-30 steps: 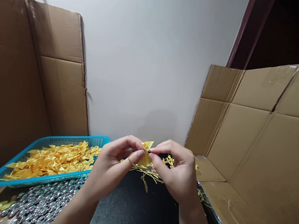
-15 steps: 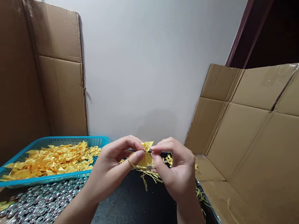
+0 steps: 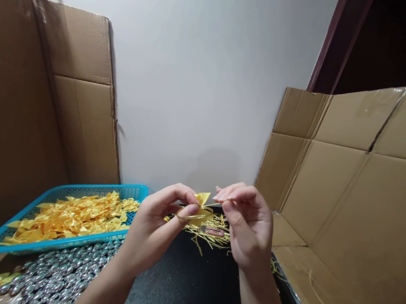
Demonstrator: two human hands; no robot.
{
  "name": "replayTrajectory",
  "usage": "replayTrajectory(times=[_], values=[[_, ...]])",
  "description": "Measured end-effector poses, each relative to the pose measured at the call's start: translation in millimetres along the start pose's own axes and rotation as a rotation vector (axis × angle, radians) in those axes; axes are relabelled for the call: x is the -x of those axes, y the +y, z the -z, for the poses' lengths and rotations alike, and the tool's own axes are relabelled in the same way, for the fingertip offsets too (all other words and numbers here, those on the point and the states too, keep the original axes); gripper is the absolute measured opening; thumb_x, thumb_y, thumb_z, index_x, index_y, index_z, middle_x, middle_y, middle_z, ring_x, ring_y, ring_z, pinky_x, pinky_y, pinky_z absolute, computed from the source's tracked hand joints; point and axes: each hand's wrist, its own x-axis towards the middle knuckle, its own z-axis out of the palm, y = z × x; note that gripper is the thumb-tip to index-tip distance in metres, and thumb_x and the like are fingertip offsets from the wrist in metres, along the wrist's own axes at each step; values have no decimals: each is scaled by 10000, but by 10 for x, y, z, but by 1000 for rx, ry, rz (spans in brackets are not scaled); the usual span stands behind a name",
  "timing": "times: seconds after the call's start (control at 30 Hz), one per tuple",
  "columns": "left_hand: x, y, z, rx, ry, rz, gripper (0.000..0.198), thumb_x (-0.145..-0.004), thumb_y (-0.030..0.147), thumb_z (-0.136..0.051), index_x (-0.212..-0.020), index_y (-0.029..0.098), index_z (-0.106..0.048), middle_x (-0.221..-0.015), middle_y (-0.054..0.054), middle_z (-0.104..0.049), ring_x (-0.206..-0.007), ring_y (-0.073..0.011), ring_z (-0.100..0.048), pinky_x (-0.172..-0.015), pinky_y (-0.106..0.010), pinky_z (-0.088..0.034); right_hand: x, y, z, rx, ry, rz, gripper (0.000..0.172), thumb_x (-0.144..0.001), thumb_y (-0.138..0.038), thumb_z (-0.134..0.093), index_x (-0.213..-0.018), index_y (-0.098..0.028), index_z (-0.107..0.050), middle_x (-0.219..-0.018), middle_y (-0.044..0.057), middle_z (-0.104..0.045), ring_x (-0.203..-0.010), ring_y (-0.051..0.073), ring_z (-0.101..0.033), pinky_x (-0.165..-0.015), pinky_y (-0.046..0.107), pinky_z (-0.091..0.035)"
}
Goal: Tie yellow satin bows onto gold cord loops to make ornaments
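My left hand (image 3: pixel 165 220) pinches a yellow ribbon piece (image 3: pixel 203 199) and a thin gold ring (image 3: pixel 185 216) between thumb and fingers. Just to the right, my right hand (image 3: pixel 248 224) has its thumb and fingertips drawn together beside a thin yellow strand (image 3: pixel 214 204) that sticks out from the ribbon. Whether the strand's end lies between those fingertips is too small to tell. Below the hands lies a pile of cut yellow strands (image 3: pixel 212 237) with a pink-handled tool (image 3: pixel 213 231) on it.
A blue basket (image 3: pixel 59 243) of yellow ribbon pieces stands at the left. In front of it are many shiny silver beads (image 3: pixel 63 270). The work surface (image 3: pixel 182 280) is black. Cardboard panels (image 3: pixel 371 203) rise on both sides, before a pale wall (image 3: pixel 195 83).
My right hand has moved right, away from the ribbon and my left hand, and its fingers have shifted. The pink-handled tool now shows more fully. My left hand keeps its pinch.
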Motion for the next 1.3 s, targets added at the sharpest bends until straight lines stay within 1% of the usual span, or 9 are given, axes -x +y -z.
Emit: replayTrajectory(times=[0.13, 0.27, 0.33, 0.47, 0.57, 0.67, 0.8, 0.97, 1.3], values=[[5, -9, 6, -8, -12, 6, 83, -902, 200, -603, -825, 218, -628, -799, 18, -581, -727, -101, -556, -627, -157, -486, -3, 23, -4, -103, -34, -2, 102, -890, -171, -564, -871, -268, -587, -821, 0, -574, -815, 150, -638, -821, 352, -563], [11, -23, 9, -48, -27, -4, 79, -911, 199, -590, -842, 212, -626, -816, 5, -589, -734, -114, -567, -627, -187, -490, -23, 15, 17, -84, -19, -11, 69, -917, -210, -537, -884, -269, -550, -826, -4, -541, -770, 143, -632, -790, 348, -565], [8, -25, 11, -85, -30, -19, 80, -914, 204, -584, -846, 212, -626, -813, 3, -593, -725, -117, -567, -621, -198, -492, -37, -4, 45, -30, -40, -27, 59, -914, -217, -540, -876, -262, -544, -817, -7, -540, -725, 133, -620, -755, 335, -561], [5, -6, 17, -139, -22, -44, 78, -918, 210, -581, -853, 212, -625, -817, -3, -602, -742, -127, -577, -635, -214, -507, -40, -56, 107, 156, -173, -87, 75, -875, -170, -574, -846, -239, -585, -807, -10, -570, -699, 126, -599, -685, 302, -522], [13, 7, 20, -138, -19, -55, 77, -921, 208, -580, -855, 219, -619, -818, 2, -596, -734, -122, -575, -634, -212, -507, -33, -89, 118, 347, -192, -25, 129, -830, -106, -579, -826, -230, -613, -780, -13, -599, -745, 138, -589, -695, 303, -486], [23, 5, 16, -123, -21, -60, 76, -921, 209, -583, -854, 220, -617, -813, 2, -583, -714, -119, -570, -620, -214, -501, -49, -101, 112, 453, -227, 57, 161, -779, -67, -589, -798, -221, -630, -734, -23, -619, -707, 135, -577, -682, 311, -469], [31, -1, 12, -97, -23, -64, 74, -924, 205, -580, -864, 225, -618, -821, 2, -578, -712, -117, -573, -609, -212, -496, -86, -88, 130, 449, -286, 92, 171, -751, -50, -592, -757, -212, -646, -707, -24, -618, -657, 124, -566, -663, 312, -469], [28, 8, 13, -89, -29, -61, 80, -920, 190, -583, -864, 233, -620, -825, 12, -579, -718, -111, -570, -616, -199, -496, -92, -63, 170, 411, -301, 91, 187, -749, -53, -594, -771, -223, -670, -734, -15, -607, -674, 127, -571, -632, 297, -477], [12, 15, 24, -35, -62, -56, 75, -919, 194, -584, -872, 236, -625, -840, 10, -593, -733, -110, -580, -633, -188, -499, -101, -61, 205, 400, -318, 90, 200, -773, -63, -591, -800, -233, -692, -763, -5, -610, -696, 135, -583, -638, 304, -492]])
